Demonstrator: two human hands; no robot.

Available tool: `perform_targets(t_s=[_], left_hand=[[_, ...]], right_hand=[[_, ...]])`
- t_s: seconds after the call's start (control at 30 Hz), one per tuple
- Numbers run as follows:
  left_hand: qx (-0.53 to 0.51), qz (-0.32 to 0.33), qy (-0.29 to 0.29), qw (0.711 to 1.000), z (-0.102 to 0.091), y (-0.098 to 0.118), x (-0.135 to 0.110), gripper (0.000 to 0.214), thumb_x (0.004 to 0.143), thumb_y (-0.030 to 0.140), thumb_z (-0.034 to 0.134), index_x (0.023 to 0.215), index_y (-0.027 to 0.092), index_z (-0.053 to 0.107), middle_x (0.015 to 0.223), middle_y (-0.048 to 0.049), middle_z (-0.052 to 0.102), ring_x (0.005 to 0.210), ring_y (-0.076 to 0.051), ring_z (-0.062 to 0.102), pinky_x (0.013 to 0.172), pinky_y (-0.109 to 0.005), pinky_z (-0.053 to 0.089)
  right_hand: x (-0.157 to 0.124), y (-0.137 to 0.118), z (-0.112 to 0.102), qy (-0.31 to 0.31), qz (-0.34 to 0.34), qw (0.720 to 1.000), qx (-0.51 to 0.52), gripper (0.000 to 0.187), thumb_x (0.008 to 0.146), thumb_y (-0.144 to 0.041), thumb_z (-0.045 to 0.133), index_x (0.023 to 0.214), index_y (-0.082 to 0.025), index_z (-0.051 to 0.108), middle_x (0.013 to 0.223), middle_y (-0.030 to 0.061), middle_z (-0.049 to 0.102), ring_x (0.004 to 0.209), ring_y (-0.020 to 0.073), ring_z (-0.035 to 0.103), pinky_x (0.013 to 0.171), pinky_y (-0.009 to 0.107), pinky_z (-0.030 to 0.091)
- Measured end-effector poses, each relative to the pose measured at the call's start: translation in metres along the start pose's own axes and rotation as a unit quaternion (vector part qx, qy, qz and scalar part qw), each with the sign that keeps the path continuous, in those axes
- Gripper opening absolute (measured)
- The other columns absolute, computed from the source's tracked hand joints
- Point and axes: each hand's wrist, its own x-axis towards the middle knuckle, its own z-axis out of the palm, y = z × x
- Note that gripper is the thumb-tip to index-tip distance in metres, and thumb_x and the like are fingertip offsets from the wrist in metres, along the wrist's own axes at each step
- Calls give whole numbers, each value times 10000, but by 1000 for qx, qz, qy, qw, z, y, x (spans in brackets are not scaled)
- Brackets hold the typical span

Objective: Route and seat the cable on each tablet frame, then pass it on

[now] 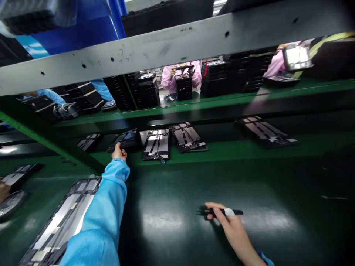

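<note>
Left hand (119,152) closed on a dark tablet frame (126,140); right hand (230,227) pinches a black marker (223,211).

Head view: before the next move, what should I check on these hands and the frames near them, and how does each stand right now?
1. Left hand holding the dark frame by its near edge: ok.
2. Right hand gripping the black pen-like tool with a white band: ok.
3. That tool's tip clear of the green bench mat: cannot tell.
4. Left sleeve clear of the large metal-backed frame: not ok, it overlaps it.
5. Dark frame apart from the next frame: cannot tell.
</note>
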Motion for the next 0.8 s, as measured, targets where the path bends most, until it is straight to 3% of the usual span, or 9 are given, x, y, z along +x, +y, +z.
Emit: perform_targets(t_s=[0.07, 0.13, 0.23, 0.4, 0.47, 0.57, 0.67, 0.73, 0.8], left_hand=[[-19, -5, 2, 1000, 9, 4, -19, 282, 961, 332, 579, 1161, 134, 576, 1056, -66, 619, 833, -153, 632, 701, -308, 562], [-33, -16, -16, 999, 8, 4, -50, 192, 963, 308, 576, 1032, 129, 593, 827, 4, 596, 592, -68, 556, 513, -176, 484], [-40, -50, -64, 996, -16, -5, -115, 178, 949, 283, 578, 832, 149, 562, 575, 88, 431, 369, -4, 350, 330, -98, 276], [-2, -133, -90, 987, -87, -49, -228, 154, 846, 220, 662, 747, 156, 564, 524, 71, 496, 348, -33, 427, 318, -118, 354], [49, -189, -105, 975, -107, -76, -261, 229, 774, 254, 747, 687, 156, 559, 473, 69, 480, 346, -47, 444, 328, -127, 385], [92, -247, -148, 953, -121, -114, -295, 313, 715, 331, 824, 672, 151, 572, 527, 39, 541, 432, -66, 531, 423, -141, 475], [118, -328, -240, 906, -130, -131, -311, 390, 702, 480, 823, 791, 149, 635, 826, -44, 678, 694, -129, 672, 608, -210, 568], [179, -364, -372, 835, -139, -128, -310, 502, 733, 607, 744, 923, 147, 680, 1004, -108, 689, 803, -181, 693, 622, -254, 569], [285, -278, -482, 781, -151, -120, -297, 542, 803, 638, 646, 1026, 146, 701, 1006, -130, 694, 771, -181, 679, 609, -265, 549]], right_hand=[[1, 0, 2, 14, -4, 1000, 13, 398, 889, -579, 522, 956, -276, 772, 644, 48, 728, 767, 316, 744, 791, 406, 595], [1, 3, 4, 25, -1, 999, 44, 457, 868, -614, 548, 984, -228, 763, 622, 47, 712, 791, 307, 745, 803, 404, 590], [-1, 7, 4, 63, 6, 994, 93, 510, 847, -636, 578, 1016, -181, 735, 612, 40, 703, 735, 262, 737, 747, 382, 597], [-6, 0, -6, 103, 12, 985, 140, 530, 912, -577, 534, 1222, -157, 627, 672, 48, 744, 518, 179, 666, 558, 318, 577], [-5, -4, -11, 119, 16, 983, 140, 531, 927, -556, 525, 1282, -165, 584, 738, 68, 769, 566, 193, 702, 589, 339, 594], [-3, -6, -18, 108, 9, 986, 129, 530, 925, -550, 533, 1318, -194, 557, 987, 123, 779, 801, 245, 758, 740, 420, 619], [-9, -1, -28, 40, 1, 996, 81, 536, 904, -519, 586, 1343, -215, 538, 1217, 166, 702, 1031, 289, 718, 915, 491, 560], [-20, 3, -37, -17, 7, 999, 29, 581, 870, -459, 652, 1382, -231, 501, 1313, 174, 643, 1148, 308, 658, 981, 507, 515], [-36, 6, -45, -73, 18, 997, -31, 712, 817, -381, 723, 1450, -265, 418, 1398, 154, 578, 1266, 317, 567, 1034, 516, 469]])
